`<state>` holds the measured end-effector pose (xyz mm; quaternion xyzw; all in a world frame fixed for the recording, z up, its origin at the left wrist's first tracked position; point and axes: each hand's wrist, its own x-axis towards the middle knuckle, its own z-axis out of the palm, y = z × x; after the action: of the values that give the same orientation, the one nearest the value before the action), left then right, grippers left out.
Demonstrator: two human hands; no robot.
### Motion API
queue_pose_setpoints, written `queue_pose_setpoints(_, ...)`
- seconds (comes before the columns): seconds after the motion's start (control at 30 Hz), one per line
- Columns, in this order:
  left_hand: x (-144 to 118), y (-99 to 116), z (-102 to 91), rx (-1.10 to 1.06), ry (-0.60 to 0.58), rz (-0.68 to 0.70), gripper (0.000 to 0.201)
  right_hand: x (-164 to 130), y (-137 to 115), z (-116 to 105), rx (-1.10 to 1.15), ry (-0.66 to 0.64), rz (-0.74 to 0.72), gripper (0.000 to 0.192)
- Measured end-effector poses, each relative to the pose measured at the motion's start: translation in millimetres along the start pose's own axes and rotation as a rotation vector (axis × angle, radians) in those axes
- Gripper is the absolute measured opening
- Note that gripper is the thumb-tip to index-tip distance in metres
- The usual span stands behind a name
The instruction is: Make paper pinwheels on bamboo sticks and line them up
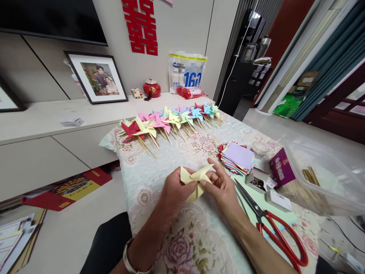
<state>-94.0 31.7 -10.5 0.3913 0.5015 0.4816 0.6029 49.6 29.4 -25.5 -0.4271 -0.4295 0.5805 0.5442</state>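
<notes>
Between my two hands is a pale yellow paper pinwheel point(192, 177), its blades folded in to a small dark pin at the centre. My left hand point(174, 186) grips its left side, thumb close to the pin. On the other side my right hand point(221, 185) pinches the paper, thumb beside the pin and some fingers raised behind it. No stick shows on this pinwheel. Several finished pinwheels point(171, 120) on wooden sticks lie in a row along the table's far edge. Just right of my right hand is a stack of coloured paper squares point(237, 156).
Red-handled scissors point(262, 215) lie at the right on green paper. Near them are an opened small box of pins point(258, 180), a white box point(278, 200), a round clear container point(259, 148) and a plastic bin point(319, 182) holding sticks. A cabinet point(51, 125) stands beyond the flowered tablecloth point(137, 171).
</notes>
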Motion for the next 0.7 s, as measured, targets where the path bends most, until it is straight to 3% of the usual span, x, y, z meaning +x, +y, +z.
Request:
queue_pose_setpoints(0.27, 3, -6, -3.4, 0.045, -0.110, -0.060, 0.032, 4, 6, -1, -0.073, -0.039, -0.022, 0.082)
queue_pose_setpoints(0.5, 5, -6, -8.7, 0.030, -0.065, -0.089, 0.035, 2, -2, -9, -0.333, -0.089, -0.194, 0.053)
queue_pose_setpoints(0.57, 7, -5, -9.9, 0.017, -0.034, -0.078, 0.034, 5, -9, -18, -0.435, -0.033, -0.269, 0.043)
queue_pose_setpoints(0.7, 10, -4, -10.9, 0.010, 0.054, -0.055, 0.033, 13, -25, -42, -0.481, 0.234, -0.345, 0.029)
